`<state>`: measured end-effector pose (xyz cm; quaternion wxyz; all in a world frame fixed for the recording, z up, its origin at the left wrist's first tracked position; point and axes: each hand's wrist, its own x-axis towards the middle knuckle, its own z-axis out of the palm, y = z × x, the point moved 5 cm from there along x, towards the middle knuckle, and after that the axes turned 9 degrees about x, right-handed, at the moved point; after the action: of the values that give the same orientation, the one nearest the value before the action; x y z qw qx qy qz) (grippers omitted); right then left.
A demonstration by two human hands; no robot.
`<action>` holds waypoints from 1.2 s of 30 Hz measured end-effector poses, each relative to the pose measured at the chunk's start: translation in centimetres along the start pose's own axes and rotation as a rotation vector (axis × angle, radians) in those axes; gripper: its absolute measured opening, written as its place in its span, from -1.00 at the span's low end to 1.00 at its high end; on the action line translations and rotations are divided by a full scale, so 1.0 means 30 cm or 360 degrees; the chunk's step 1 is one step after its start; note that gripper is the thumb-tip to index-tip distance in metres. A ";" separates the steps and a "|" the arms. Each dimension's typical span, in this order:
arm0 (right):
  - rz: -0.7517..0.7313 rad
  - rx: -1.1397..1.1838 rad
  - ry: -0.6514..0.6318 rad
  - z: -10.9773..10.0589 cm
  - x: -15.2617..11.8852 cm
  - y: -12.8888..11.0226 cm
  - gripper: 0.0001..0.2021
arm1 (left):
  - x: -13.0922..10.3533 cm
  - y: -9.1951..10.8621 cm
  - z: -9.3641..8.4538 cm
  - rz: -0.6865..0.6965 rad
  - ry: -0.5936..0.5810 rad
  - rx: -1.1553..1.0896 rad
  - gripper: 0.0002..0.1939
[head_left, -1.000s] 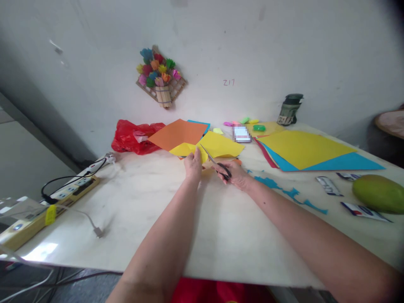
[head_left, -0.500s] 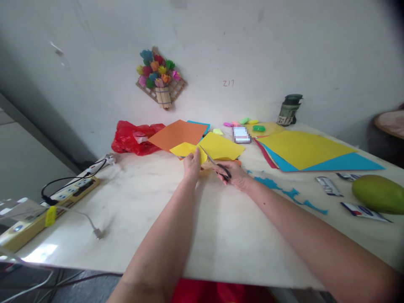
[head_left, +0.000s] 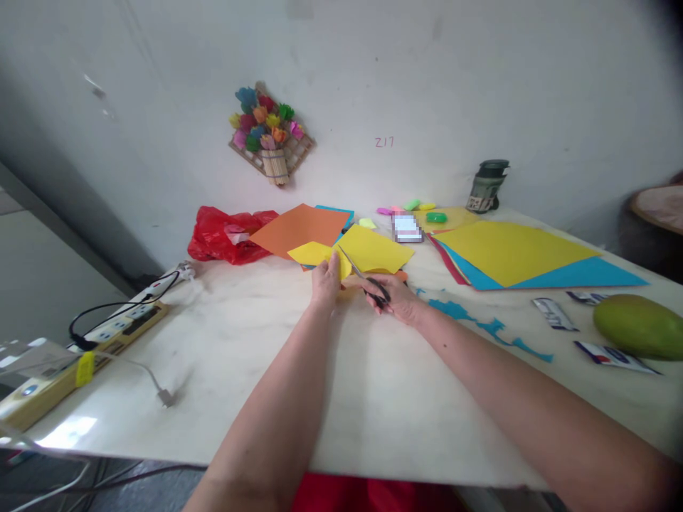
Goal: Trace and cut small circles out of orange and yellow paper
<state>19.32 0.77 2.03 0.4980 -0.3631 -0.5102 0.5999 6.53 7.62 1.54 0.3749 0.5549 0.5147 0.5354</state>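
Note:
My left hand (head_left: 326, 279) pinches a folded piece of yellow paper (head_left: 309, 253) near the middle of the table. In my right hand (head_left: 393, 297) are black-handled scissors (head_left: 378, 290), their blades pointing up and left against the yellow paper. Behind them lies a larger yellow sheet (head_left: 376, 247), touching or overlapping the held piece; I cannot tell which. An orange sheet (head_left: 302, 227) rests farther back on the left. Blue paper scraps (head_left: 453, 308) are scattered right of my right hand.
A red plastic bag (head_left: 224, 238) and a power strip (head_left: 114, 331) are on the left. On the right are stacked sheets (head_left: 523, 252), a phone (head_left: 407, 227), a bottle (head_left: 488, 186), small packets (head_left: 555, 313) and a green fruit (head_left: 637, 327).
The view has shifted very slightly. Both hands stay in nearly the same place, still holding the yellow paper and the scissors.

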 end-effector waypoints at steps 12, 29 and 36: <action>-0.0007 -0.0005 0.0039 -0.012 0.012 0.013 -0.75 | -0.008 0.010 0.001 -0.0013 0.0020 -0.0024 -0.56; -0.0019 -0.0035 0.0012 -0.023 0.024 0.036 -0.69 | 0.008 -0.009 -0.009 -0.0017 0.0012 -0.0067 -0.55; -0.0026 -0.0022 -0.0002 -0.023 0.026 0.037 -0.68 | 0.010 -0.007 -0.012 -0.0036 0.0010 -0.0033 -0.56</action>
<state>19.53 1.72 0.85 0.5003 -0.3619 -0.5175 0.5924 6.11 7.90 1.47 0.3850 0.5433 0.5166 0.5382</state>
